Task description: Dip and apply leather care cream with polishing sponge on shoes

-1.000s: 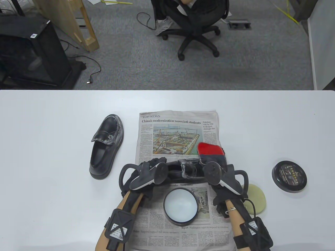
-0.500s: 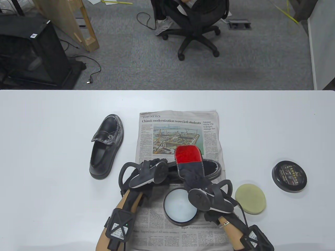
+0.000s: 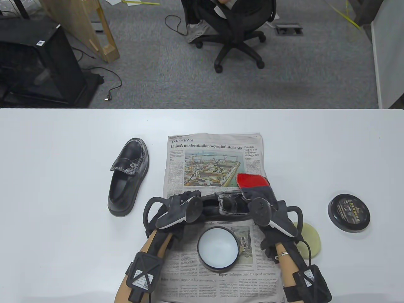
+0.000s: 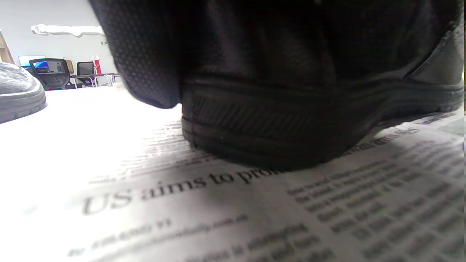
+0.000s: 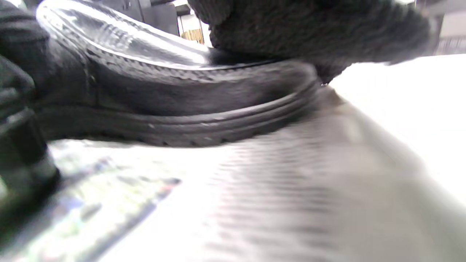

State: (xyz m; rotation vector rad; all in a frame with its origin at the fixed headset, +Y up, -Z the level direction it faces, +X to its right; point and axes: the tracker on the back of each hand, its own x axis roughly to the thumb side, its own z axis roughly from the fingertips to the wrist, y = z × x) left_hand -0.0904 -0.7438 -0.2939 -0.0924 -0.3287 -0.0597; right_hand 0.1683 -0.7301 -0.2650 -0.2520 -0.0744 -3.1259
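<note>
Left hand [image 3: 176,208] clamps the heel end of the black loafer [image 3: 228,206] lying on the newspaper [image 3: 214,157], long axis running left to right across the table view. Right hand [image 3: 262,202] grips a red-and-black polishing pad [image 3: 252,183], pressed onto the toe end at the shoe's right. The open cream tin [image 3: 217,247] sits just below the shoe, between both wrists, nearer the right hand for a dip. The round yellow sponge [image 3: 311,236] lies beside the right forearm, partly hidden. Tin lid [image 3: 348,213] sits further right, second loafer [image 3: 127,176] off to the left. I'd judge the next stroke runs along that axis, toe towards heel
</note>
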